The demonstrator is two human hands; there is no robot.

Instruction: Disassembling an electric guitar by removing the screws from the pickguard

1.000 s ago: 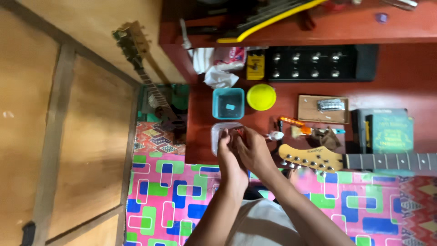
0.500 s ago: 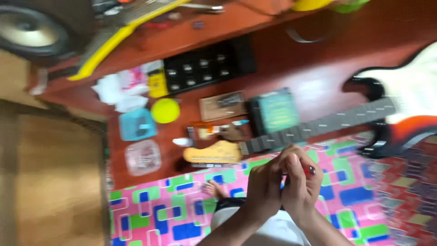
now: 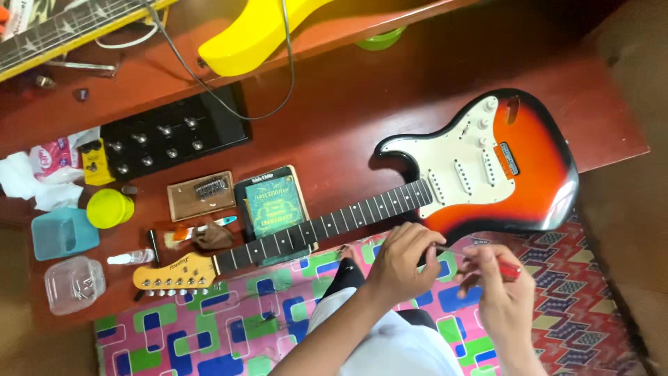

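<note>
A slim red-handled tool (image 3: 506, 268), light and rigid, is pinched by right hand (image 3: 502, 292) fingertips beside the sunburst electric guitar (image 3: 445, 188); left hand (image 3: 403, 259) fingers are curled at its tip.

Bare forearms, no sleeves visible; left hand (image 3: 402, 261), right hand (image 3: 502, 296) ungloved; white garment over lap, dark shorts.

We see a glossy sunburst guitar body (image 3: 536, 188) with a smooth white plastic pickguard (image 3: 463, 163) at right, its pale wooden headstock (image 3: 174, 273) lower left, a polished red wooden floor (image 3: 334, 118), and a matt patterned cloth mat (image 3: 229, 334) below.
</note>
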